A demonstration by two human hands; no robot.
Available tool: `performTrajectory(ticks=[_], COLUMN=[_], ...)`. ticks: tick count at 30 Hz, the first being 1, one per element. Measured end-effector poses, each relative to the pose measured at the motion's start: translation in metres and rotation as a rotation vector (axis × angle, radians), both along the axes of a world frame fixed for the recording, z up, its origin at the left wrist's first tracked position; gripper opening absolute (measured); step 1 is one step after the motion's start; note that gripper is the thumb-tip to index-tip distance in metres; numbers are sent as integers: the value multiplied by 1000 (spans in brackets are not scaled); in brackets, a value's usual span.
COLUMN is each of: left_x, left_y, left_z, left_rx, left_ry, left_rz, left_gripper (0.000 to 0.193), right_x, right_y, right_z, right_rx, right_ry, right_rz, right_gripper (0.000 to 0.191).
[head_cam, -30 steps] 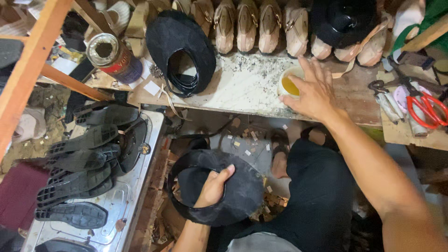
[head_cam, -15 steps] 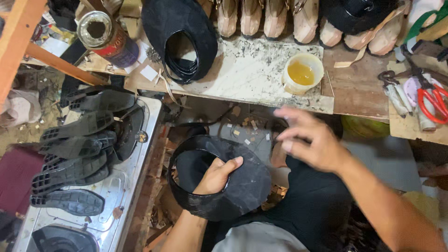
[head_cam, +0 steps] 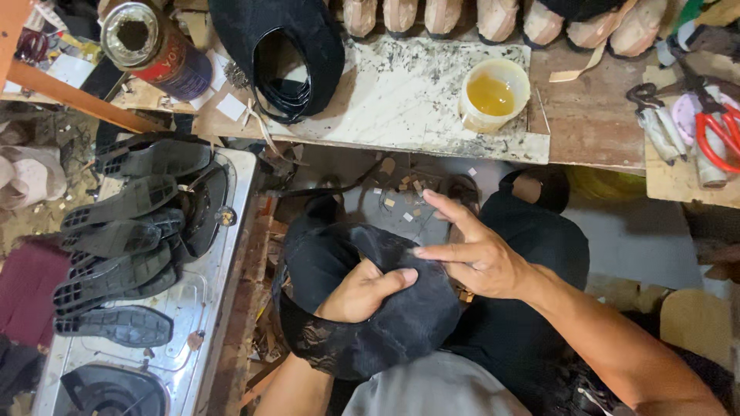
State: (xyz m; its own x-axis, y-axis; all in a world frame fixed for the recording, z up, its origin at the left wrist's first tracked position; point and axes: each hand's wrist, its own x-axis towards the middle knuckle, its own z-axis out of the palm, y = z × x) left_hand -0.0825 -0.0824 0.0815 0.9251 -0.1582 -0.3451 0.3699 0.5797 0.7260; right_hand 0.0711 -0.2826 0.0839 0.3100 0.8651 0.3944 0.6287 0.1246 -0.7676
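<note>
A black lace shoe upper (head_cam: 401, 316) rests on my lap. My left hand (head_cam: 362, 291) is pushed into its opening and grips the fabric from inside. My right hand (head_cam: 474, 250) lies over the upper's top right edge with fingers spread, fingertips touching the black material. A small white cup of yellow glue (head_cam: 493, 94) stands on the stained workboard (head_cam: 401, 100) beyond my knees. A second black upper (head_cam: 289, 46) lies on that board at the upper left.
Several black rubber soles (head_cam: 123, 231) are piled on a metal gas stove (head_cam: 193, 308) at the left. A round tin can (head_cam: 150, 42) stands at the top left. Red-handled scissors (head_cam: 721, 135) and pliers (head_cam: 655, 119) lie at the right. Tan shoe lasts (head_cam: 455, 15) line the back.
My right hand has left the glue cup on the board and come down onto the black upper on my lap. The left hand stays inside the upper.
</note>
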Motion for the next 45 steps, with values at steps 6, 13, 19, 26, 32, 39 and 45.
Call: performTrajectory(ticks=[6,13,19,26,32,39,45], left_x=[-5,-1,-4,-6,-7,-7,-7], left_y=[12,11,8,8,13,10,8], left_z=[-5,-7,-9,-1,1,2,-6], left_rx=[-27,-12,93,124,178,184,25], left_ry=[25,5,-56,-135,-167,-102,-45], left_rz=[63,73,-70,-49,10,127,308], left_gripper=[28,30,28,36,40,30,29], right_x=[-4,-16,-15,-14,-14,-14,-28], right_y=[-11,-8,0,12,13,5,1], right_z=[4,8,11,12,13,2,11], right_rx=[40,65,77,69,35,-189,-253], right_ry=[195,-9,-314,-419,-405,-173,670], right_rz=[59,-36,-170,-216,-264,-352,-148], right_gripper=[40,39,39,45,41,55,98])
